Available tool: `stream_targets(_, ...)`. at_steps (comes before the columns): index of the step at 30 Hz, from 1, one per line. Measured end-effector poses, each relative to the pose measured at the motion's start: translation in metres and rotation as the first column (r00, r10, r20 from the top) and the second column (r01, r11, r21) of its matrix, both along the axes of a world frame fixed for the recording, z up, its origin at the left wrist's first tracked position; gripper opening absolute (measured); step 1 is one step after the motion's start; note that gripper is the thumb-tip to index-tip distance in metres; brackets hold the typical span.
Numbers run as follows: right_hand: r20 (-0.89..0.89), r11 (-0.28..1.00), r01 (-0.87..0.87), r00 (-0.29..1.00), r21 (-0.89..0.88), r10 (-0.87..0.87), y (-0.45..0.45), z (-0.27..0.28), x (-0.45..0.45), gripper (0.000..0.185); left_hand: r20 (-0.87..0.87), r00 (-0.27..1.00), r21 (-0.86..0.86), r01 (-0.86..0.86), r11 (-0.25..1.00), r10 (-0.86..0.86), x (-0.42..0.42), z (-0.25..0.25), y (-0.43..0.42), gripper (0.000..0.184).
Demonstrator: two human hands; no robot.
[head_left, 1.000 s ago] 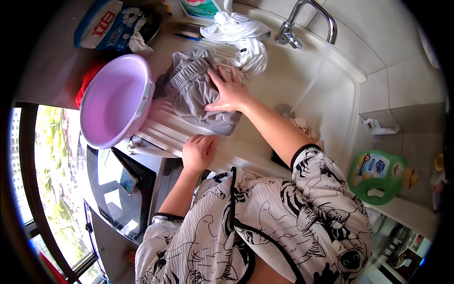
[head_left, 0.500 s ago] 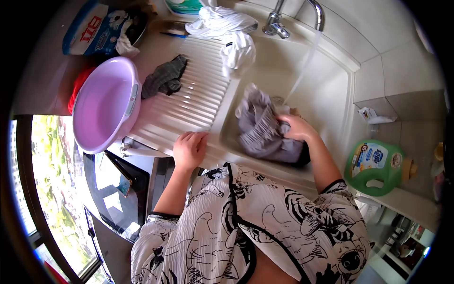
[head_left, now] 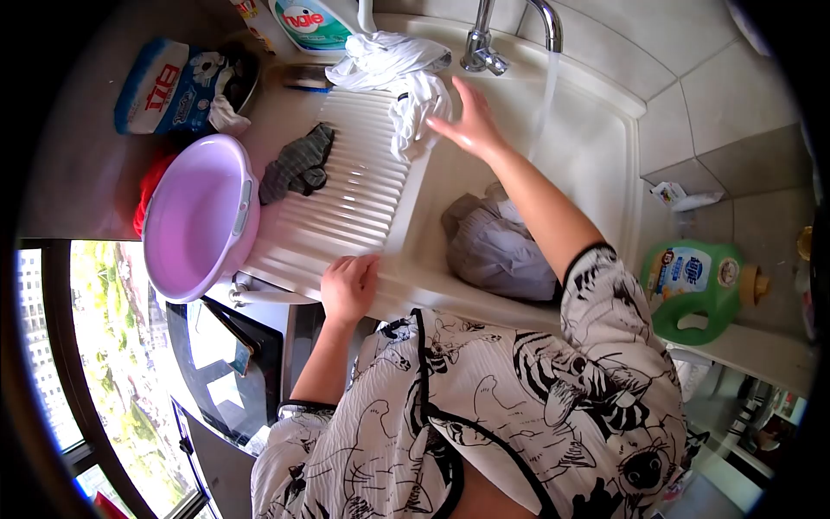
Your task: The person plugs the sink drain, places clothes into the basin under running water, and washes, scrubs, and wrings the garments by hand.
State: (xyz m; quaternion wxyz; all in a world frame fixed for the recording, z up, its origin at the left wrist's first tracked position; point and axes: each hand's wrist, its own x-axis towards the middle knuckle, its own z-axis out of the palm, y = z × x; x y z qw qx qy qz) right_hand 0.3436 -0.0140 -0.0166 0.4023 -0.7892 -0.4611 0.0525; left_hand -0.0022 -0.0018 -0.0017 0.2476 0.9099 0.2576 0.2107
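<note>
My eye goes to the right hand (head_left: 474, 128), spread and empty; the white cloth (head_left: 418, 111) lies just left, stretching lengthwise away. The left hand (head_left: 348, 291) is loosely clenched.

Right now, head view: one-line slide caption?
Right hand open beside white cloth, left hand at the edge of the ribbed washboard, grey garment in the sink, tap running.
</note>
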Motion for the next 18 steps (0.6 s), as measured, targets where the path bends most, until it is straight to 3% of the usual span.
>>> stream_targets(2,-0.014,0.998,0.064,0.998,0.022,-0.064,0.041,0.008,0.008,0.102,0.024,1.0,-0.004,0.002,1.0,-0.002,0.0,-0.001,0.0,0.006)
stream_targets(4,0.203,0.974,0.212,0.96,-0.086,-0.191,0.074,0.025,0.009,0.112,0.018,1.0,-0.009,-0.008,1.0,0.008,-0.001,0.001,0.0,0.006)
stream_targets(5,0.206,0.975,0.208,0.96,-0.079,-0.188,0.085,0.026,0.009,0.112,0.006,1.0,-0.021,-0.016,1.0,0.016,-0.001,0.001,0.001,0.005)
stream_targets(7,0.271,0.946,0.217,0.951,-0.239,-0.15,0.099,0.023,0.007,0.114,0.01,1.0,-0.016,-0.024,1.0,0.024,0.0,0.001,0.001,0.006)
stream_targets(8,0.104,0.968,0.129,0.989,-0.217,-0.108,0.098,0.018,0.011,0.108,0.014,0.999,-0.005,-0.029,1.0,0.029,0.002,0.002,-0.001,0.006)
stream_targets(11,0.029,0.979,0.097,0.995,-0.18,-0.093,0.097,0.005,0.016,0.1,0.01,0.999,-0.008,-0.043,0.999,0.043,0.0,0.001,-0.001,0.006)
stream_targets(15,0.063,0.985,0.011,0.998,-0.171,-0.001,0.062,0.0,0.019,0.096,0.035,0.999,0.02,-0.028,0.999,0.028,0.002,-0.001,-0.002,0.007)
stream_targets(17,0.05,0.999,-0.011,0.999,-0.038,0.013,0.026,-0.014,0.016,0.092,0.016,1.0,0.006,-0.011,1.0,0.011,0.001,-0.002,0.0,0.008)
stream_targets(18,-0.066,0.999,0.036,0.997,-0.016,-0.036,0.001,-0.024,0.018,0.091,-0.003,1.0,-0.004,-0.007,1.0,0.007,0.001,-0.002,-0.001,0.008)
